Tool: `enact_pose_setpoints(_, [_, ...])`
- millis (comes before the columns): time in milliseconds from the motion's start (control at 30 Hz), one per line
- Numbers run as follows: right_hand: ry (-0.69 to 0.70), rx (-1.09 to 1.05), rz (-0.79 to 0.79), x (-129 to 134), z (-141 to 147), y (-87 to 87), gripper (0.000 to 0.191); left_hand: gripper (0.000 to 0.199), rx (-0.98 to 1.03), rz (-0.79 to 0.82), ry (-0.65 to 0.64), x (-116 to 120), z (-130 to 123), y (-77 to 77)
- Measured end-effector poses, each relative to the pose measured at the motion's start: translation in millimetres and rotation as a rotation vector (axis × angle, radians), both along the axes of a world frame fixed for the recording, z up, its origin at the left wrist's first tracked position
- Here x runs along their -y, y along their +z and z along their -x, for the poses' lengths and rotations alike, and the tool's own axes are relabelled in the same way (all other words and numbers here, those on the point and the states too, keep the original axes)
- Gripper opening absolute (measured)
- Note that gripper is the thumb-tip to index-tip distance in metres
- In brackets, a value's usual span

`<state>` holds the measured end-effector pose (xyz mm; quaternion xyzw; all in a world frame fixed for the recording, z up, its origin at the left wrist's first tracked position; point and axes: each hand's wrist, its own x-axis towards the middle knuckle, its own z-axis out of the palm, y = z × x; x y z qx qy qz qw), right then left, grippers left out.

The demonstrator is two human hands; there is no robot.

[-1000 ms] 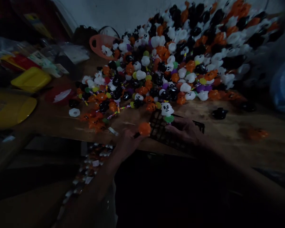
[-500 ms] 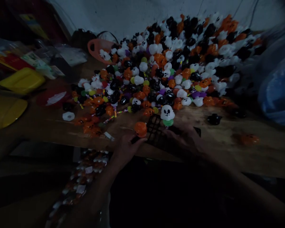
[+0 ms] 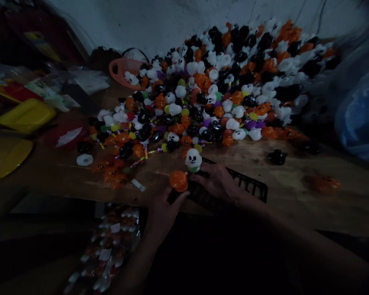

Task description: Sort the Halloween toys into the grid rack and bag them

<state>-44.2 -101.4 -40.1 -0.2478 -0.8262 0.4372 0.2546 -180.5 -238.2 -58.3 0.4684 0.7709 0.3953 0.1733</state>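
My left hand [image 3: 167, 205] is closed round the lower part of an orange piece [image 3: 178, 181], near the table's front edge. Fingers of my right hand [image 3: 213, 178] pinch a white skull-faced piece [image 3: 193, 158] by its green base, just behind and right of the orange one. Under and beside my right hand lies a black slotted tray [image 3: 252, 185]. Behind both hands a large pile of white, orange, black and purple figures [image 3: 203, 82] covers the table.
An orange basket [image 3: 115, 70] stands at the pile's left. Yellow containers [image 3: 26, 116] and a red dish [image 3: 58, 135] are at the left. A black piece [image 3: 277, 157] and a blurred orange one [image 3: 326, 184] lie at the right. Packed bags [image 3: 110, 241] hang below the edge.
My right hand has moved left with the skull piece, closer to the orange one, and more of the black tray shows. My left hand is slightly lower in view.
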Motion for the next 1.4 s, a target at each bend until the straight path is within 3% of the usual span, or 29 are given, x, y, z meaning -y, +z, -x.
enact_pose_setpoints(333, [-0.008, -0.014, -0.129, -0.7, -2.3, -3.8, 0.013, 0.026, 0.017, 0.024, 0.014, 1.9, 0.5, -6.3])
enact_pose_setpoints(700, [0.043, 0.086, -0.411, 7.9, -0.1, -11.1, 0.016, 0.019, -0.012, -0.036, -0.009, 0.2, -4.0, -0.3])
enact_pose_setpoints(867, [0.085, 0.054, -0.389, 4.2, 2.8, -9.0, 0.014, 0.028, -0.148, -0.126, 0.077, -11.9, -13.7, 0.2])
enact_pose_setpoints(1000, [0.188, 0.079, -0.348, -3.0, -5.2, 3.6, 0.017, 0.015, -0.222, -0.166, 0.083, -13.4, -15.2, -5.5])
enact_pose_setpoints(1067, [0.140, 0.094, -0.370, -11.7, -8.3, 10.6, 0.023, 0.014, -0.234, -0.172, 0.107, -9.4, -11.8, -9.0])
enact_pose_setpoints(1167, [-0.068, 0.187, -0.549, -32.0, -1.0, 17.3, 0.031, 0.018, -0.238, -0.167, 0.147, -5.3, -3.4, -11.9])
enact_pose_setpoints(1267, [-0.182, 0.480, -0.744, -51.8, 16.5, 17.9, 0.033, 0.018, -0.237, -0.151, 0.169, -7.1, 3.6, -10.4])
enact_pose_setpoints(1400, [-0.249, 0.747, -0.794, -68.5, 29.8, 14.2, 0.023, 0.014, -0.206, -0.136, 0.189, -12.7, 5.1, -5.5])
